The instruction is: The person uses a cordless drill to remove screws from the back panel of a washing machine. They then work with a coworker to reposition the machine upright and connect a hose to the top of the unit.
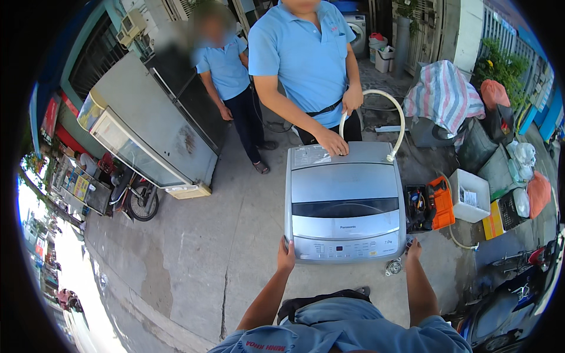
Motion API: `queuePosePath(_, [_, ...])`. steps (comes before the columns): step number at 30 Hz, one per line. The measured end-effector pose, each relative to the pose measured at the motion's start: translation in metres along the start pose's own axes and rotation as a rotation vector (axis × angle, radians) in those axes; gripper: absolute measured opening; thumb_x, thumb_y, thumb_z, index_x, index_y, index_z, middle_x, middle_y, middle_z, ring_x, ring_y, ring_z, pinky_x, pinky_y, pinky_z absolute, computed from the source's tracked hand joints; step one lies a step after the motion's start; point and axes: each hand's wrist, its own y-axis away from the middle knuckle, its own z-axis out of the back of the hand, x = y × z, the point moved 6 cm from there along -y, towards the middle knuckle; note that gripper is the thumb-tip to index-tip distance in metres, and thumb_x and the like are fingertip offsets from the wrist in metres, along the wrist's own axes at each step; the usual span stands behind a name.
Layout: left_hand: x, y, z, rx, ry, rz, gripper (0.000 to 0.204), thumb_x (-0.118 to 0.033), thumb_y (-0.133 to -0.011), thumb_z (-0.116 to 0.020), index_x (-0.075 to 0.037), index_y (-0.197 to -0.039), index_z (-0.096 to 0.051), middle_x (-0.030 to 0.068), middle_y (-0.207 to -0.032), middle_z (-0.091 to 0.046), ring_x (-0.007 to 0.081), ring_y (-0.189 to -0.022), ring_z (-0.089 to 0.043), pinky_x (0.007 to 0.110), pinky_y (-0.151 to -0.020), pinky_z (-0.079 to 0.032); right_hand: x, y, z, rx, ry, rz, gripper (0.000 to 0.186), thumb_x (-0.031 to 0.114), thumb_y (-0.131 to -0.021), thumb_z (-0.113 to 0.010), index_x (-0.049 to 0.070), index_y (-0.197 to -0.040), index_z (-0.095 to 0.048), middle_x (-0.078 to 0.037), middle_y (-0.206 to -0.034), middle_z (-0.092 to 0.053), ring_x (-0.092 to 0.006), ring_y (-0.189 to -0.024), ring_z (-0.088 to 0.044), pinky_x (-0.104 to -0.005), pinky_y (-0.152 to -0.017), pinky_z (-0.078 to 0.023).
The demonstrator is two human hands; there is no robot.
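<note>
A silver top-loading washing machine (347, 235) stands before me with its lid down and its control panel toward me. My left hand (286, 255) grips its near left corner, fingers curled round the side. At the near right corner is my right hand (414, 249), closed against the side; a small dark metallic bit shows by its fingertips. Across the machine, a co-worker (303, 59) in a blue shirt rests one hand on the rear top and holds a pale hose (402, 120) with the other. The hose arches down to the rear right corner.
A round metal part (393, 267) lies on the ground near my right hand. To the right are an orange toolbox (441, 203), a white box (471, 191) and heaped bags (444, 97). At left, a display fridge (156, 117) stands near a second person (226, 70). A motorbike (500, 315) is at lower right.
</note>
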Motion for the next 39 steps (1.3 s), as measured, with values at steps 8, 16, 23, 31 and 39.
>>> queuePosePath(8, [0.012,-0.028,0.0,0.231,0.101,0.015,0.077,-0.045,-0.097,-0.054,-0.006,-0.154,-0.02,0.028,-0.141,-0.048,0.0367,-0.128,-0.051,0.042,-0.105,-0.042,0.022,0.029,-0.036,-0.138,0.308,0.179,0.065,0.055,-0.096,-0.045,-0.002,-0.121,-0.065,-0.026,-0.114,-0.067,-0.0413,-0.109,-0.063,-0.0425,-0.094,-0.048])
queuePosePath(16, [0.043,-0.066,-0.012,0.777,0.191,0.008,0.098,-0.047,-0.092,-0.064,-0.003,-0.154,-0.002,0.0287,-0.146,-0.037,0.0346,-0.133,-0.043,0.041,-0.108,-0.037,-0.003,0.099,-0.025,-0.128,0.062,0.025,0.079,0.063,-0.099,-0.036,-0.004,-0.138,-0.05,-0.022,-0.134,-0.057,-0.0322,-0.122,-0.056,-0.038,-0.103,-0.042])
queuePosePath(23, [0.051,-0.07,-0.019,0.948,0.086,0.063,0.112,-0.049,-0.09,-0.065,-0.004,-0.151,0.018,0.0323,-0.147,-0.031,0.037,-0.137,-0.038,0.043,-0.111,-0.035,-0.037,0.12,-0.036,-0.186,-0.238,0.096,0.073,0.057,-0.102,-0.035,-0.001,-0.146,-0.038,-0.019,-0.141,-0.05,-0.0293,-0.128,-0.05,-0.0372,-0.106,-0.04])
queuePosePath(31, [0.067,-0.071,-0.017,0.961,0.071,0.062,0.102,-0.047,-0.092,-0.062,-0.015,-0.152,0.013,0.0298,-0.121,-0.052,0.0264,-0.078,-0.061,0.034,-0.058,-0.049,-0.035,0.119,-0.025,-0.06,0.034,0.168,0.078,0.067,-0.098,-0.031,0.006,-0.145,-0.04,-0.013,-0.131,-0.057,-0.0252,-0.105,-0.06,-0.0346,-0.073,-0.051])
queuePosePath(39, [0.075,-0.063,-0.002,0.629,0.19,-0.018,0.092,-0.042,-0.09,-0.065,-0.01,-0.156,-0.009,0.0225,-0.132,-0.053,0.0285,-0.103,-0.062,0.038,-0.082,-0.054,-0.019,0.126,-0.032,0.036,0.142,0.272,0.078,0.064,-0.1,-0.028,0.0,-0.141,-0.043,-0.023,-0.119,-0.063,-0.0305,-0.098,-0.065,-0.039,-0.08,-0.051])
